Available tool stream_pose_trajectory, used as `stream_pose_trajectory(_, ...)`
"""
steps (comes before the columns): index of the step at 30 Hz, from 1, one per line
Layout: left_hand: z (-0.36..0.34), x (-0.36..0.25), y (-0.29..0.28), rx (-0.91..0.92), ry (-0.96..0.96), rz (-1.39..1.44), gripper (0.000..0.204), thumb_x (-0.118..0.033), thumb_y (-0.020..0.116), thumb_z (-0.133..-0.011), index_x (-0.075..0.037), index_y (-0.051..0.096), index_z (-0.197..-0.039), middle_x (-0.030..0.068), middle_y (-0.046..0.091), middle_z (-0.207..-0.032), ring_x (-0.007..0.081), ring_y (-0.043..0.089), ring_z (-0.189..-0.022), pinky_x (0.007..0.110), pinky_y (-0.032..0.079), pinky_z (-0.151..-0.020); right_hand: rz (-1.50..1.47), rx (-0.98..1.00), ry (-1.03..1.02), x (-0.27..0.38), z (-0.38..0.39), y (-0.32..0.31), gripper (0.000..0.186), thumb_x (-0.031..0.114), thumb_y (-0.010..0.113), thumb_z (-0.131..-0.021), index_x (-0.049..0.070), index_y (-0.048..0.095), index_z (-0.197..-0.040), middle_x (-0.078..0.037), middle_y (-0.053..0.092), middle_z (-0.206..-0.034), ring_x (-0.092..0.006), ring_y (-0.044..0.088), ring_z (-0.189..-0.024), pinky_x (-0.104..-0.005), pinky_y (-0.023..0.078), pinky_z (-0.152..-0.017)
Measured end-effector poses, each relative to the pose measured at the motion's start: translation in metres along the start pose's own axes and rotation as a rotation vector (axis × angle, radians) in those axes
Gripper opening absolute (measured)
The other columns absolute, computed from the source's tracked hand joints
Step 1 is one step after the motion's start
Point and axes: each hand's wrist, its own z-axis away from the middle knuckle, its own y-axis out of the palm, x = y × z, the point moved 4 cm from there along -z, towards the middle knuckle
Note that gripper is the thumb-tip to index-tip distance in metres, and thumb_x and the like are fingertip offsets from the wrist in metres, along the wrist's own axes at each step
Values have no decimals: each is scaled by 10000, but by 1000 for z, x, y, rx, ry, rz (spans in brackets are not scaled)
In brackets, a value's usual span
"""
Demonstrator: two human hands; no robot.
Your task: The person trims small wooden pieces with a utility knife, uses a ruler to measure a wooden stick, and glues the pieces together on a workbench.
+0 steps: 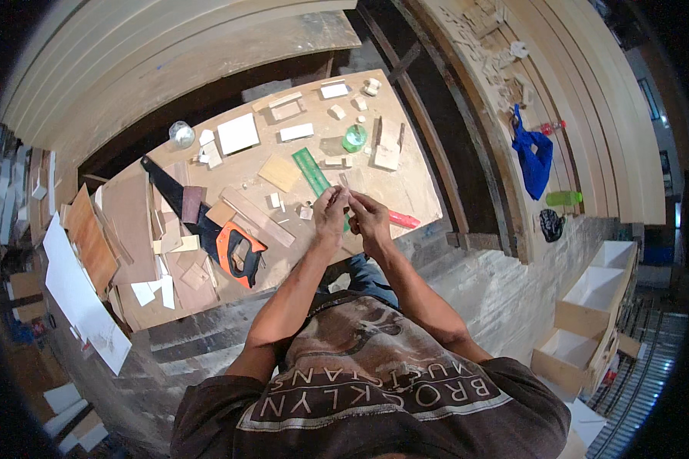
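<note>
The left hand and right hand, fingertips together, pinched a small, slim, pale-brown, wooden-looking piece, partly hidden.

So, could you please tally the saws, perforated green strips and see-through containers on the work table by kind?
Saw: 1
Perforated green strip: 1
See-through containers: 2
Total: 4

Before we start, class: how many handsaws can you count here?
1. The handsaw lies on the table, left of the left hand, its orange-and-black handle toward the near edge. Others could be hidden.
</note>
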Motion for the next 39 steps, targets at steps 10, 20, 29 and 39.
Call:
stream_pose_trajectory(10,23,6,-5,-43,16,97,189,-260,556,-998,-79,563,-1051,4,610,-890,104,584,-775,272,480,-660,1178,-124,-689,-6,-12,-125,339,158,694,-822,62,641,-1143,-124,651,-1048,-286,619,-996,-433,484,-808)
stream_pose_trajectory(20,61,39,4,-289,205,-503,138,-125,549,-986,-12,616,-1028,8,631,-808,89,558,-678,277,486,-644,1259,141,-730,-26,-27,-155,312,187,676,-851,94,563,-1126,-152,528,-1056,-360,545,-1020,-498,451,-799)
stream_pose_trajectory(29,56,103,57,-179,640,-1149,94,-31,629,-850,12,639,-933,182,591,-910,365,582,-887,443,468,-781,788,180,-342,-67,19,-233,387,314,417,-1024,25,552,-1243,-263,644,-894,-465,633,-863,-464,500,-746)
stream_pose_trajectory(39,58,128,70,-144,892,-1151,105,-4,648,-813,-10,644,-918,129,589,-915,336,550,-904,425,439,-814,831,221,-323,-87,40,-203,334,281,364,-1043,-12,482,-1153,-329,610,-842,-537,589,-834,-561,448,-720)
